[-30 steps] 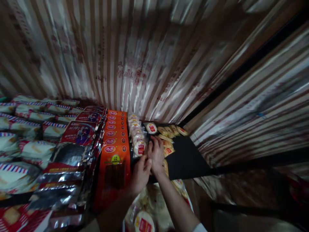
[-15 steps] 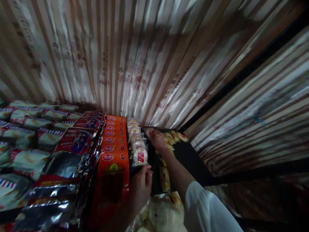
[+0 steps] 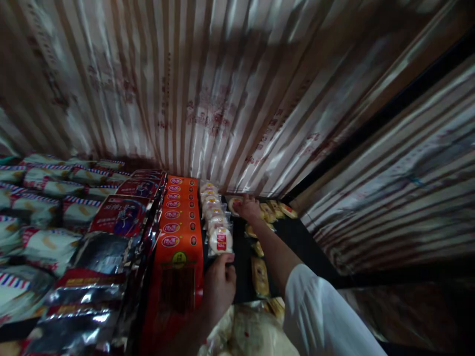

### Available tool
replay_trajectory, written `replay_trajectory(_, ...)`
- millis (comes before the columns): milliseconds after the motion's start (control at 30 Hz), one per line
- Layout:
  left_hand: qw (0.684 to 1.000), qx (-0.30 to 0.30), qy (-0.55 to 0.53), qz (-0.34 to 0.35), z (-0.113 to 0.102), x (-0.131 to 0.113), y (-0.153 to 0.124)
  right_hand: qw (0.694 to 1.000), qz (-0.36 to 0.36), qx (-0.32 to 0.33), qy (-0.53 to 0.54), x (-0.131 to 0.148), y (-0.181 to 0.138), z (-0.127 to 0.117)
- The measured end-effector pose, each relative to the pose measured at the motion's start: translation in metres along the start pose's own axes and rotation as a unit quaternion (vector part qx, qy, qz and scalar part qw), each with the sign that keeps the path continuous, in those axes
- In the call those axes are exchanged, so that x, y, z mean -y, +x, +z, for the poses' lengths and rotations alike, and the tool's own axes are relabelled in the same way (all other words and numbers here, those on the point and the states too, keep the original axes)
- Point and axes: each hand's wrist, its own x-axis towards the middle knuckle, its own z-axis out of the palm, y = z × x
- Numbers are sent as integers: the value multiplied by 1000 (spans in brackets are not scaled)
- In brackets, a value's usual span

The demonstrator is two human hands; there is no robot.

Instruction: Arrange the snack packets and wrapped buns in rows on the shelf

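Note:
A row of white round cakes in clear wrappers with red labels (image 3: 220,240) overlaps front to back on the black shelf. My left hand (image 3: 219,283) is closed, its curled fingertips at the lower edge of the frontmost packet; whether they pinch anything is hidden. Further back, my right hand (image 3: 250,208) reaches to the right of that row. Its fingers are closed on the right edge of another wrapped round cake (image 3: 234,204), which lies near the back wall. Yellowish wrapped pastries (image 3: 260,277) lie under and beside my right forearm.
Orange packets (image 3: 178,202) in an overlapping row stand left of the cakes. Beyond them are dark red packets (image 3: 118,217) and white bags (image 3: 52,242). A clear bag (image 3: 256,331) lies in front. Striped sheeting (image 3: 208,89) covers the back; a dark bar (image 3: 356,128) slants at right.
The view has shifted slightly, moving everything a little to the right. My right hand has slid off to the right side of the far cake, so more of the cake shows. My left hand stays by the front packet.

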Motion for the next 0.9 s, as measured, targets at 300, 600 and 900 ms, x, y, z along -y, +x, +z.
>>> replay_trajectory(300,999,-26,18,37,0,6,0,966,31,-171,190,-16,-20,2)
replay_trajectory(600,979,-116,76,152,-8,-9,-15,841,1,-204,500,-55,-117,-22)
replay_trajectory(900,973,-100,184,100,-4,-22,-35,808,5,-37,589,-20,-182,36)
